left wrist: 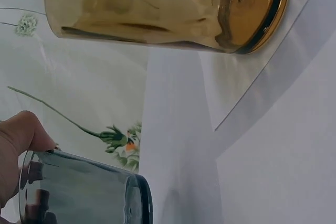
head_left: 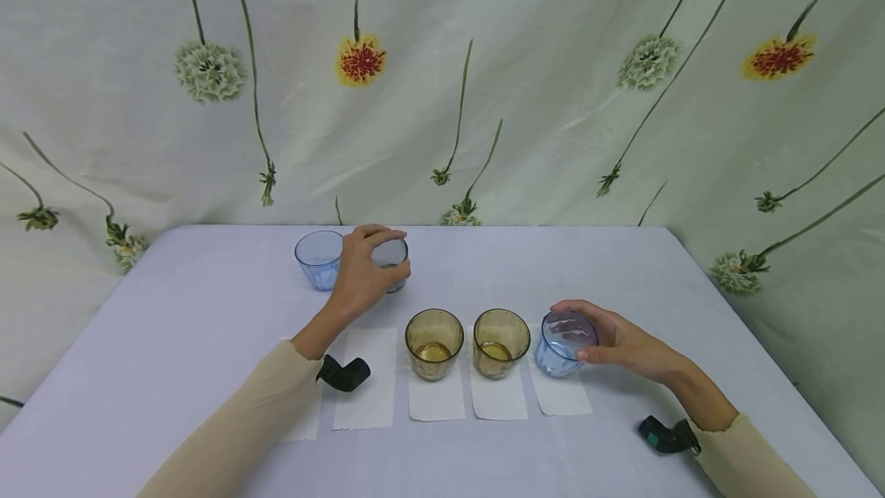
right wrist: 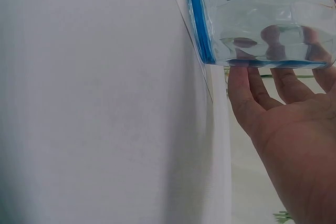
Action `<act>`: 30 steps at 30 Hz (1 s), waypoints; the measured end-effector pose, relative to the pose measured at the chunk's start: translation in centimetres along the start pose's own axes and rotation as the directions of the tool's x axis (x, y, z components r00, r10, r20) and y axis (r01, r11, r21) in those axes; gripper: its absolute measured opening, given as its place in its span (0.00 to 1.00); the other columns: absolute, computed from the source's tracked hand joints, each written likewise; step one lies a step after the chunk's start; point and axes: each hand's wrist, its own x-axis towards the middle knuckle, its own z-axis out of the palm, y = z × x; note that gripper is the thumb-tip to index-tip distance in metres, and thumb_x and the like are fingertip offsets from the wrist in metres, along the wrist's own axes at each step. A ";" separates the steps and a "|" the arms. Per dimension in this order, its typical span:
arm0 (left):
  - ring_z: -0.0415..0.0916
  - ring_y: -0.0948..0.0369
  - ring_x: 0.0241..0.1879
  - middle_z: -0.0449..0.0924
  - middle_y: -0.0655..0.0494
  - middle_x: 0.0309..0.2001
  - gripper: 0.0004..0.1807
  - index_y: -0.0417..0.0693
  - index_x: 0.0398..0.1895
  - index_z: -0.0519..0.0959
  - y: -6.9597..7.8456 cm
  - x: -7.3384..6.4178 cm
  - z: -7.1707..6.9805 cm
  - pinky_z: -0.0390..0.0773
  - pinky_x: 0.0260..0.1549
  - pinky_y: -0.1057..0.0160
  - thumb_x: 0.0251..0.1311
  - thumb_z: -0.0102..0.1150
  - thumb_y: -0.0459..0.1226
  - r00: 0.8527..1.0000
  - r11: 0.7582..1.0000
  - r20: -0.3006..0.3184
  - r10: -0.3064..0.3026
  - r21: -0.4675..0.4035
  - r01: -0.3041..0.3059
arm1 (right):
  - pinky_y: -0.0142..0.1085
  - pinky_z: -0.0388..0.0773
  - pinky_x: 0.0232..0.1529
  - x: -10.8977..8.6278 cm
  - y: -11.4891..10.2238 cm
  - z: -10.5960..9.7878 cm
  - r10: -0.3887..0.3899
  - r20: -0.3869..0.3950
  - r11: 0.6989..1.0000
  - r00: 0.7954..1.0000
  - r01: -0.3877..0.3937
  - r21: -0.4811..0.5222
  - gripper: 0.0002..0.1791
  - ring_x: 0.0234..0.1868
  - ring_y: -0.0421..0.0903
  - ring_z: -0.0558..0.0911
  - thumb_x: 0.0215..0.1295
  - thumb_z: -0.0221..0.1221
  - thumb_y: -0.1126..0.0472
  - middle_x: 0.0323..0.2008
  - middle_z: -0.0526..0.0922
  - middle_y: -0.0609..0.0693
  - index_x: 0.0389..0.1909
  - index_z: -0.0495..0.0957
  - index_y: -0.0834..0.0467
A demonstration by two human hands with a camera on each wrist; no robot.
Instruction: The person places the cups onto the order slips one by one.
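Observation:
At the back of the table, my left hand grips a grey-tinted glass by its sides near the rim, thumb on the near side. The same smoky glass shows low in the left wrist view, its mouth toward the fingers. Just left of that hand stands a light blue glass, partly behind it. My right hand holds another blue glass, upright over the rightmost white paper piece. In the right wrist view, the fingers curve around this clear blue glass.
Two amber glasses, the left one and the right one, stand upright on paper pieces between my hands. Left of them lies another paper piece, with one more partly under my left sleeve. A flower-printed cloth hangs behind the table.

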 end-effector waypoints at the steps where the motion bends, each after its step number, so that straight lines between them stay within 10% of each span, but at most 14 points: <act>1: 0.56 0.45 0.67 0.67 0.43 0.63 0.24 0.44 0.58 0.82 0.1 -0.1 -0.1 0.63 0.60 0.42 0.55 0.68 0.36 1.000 1.000 0.001 0.004 -0.003 -0.004 | 0.23 0.63 0.65 0.0 0.0 0.0 0.000 -0.001 1.000 1.000 0.000 -0.001 0.34 0.68 0.37 0.68 0.67 0.59 0.72 0.68 0.69 0.56 0.72 0.61 0.59; 30: 0.62 0.51 0.55 0.72 0.50 0.55 0.20 0.51 0.50 0.86 1.6 -2.5 -1.9 0.65 0.50 0.49 0.51 0.72 0.37 0.995 0.996 0.016 0.094 -0.008 -0.094 | 0.22 0.62 0.66 0.1 -0.1 0.2 0.003 -0.001 1.000 1.000 -0.003 -0.002 0.34 0.68 0.37 0.68 0.67 0.59 0.72 0.68 0.69 0.54 0.72 0.61 0.59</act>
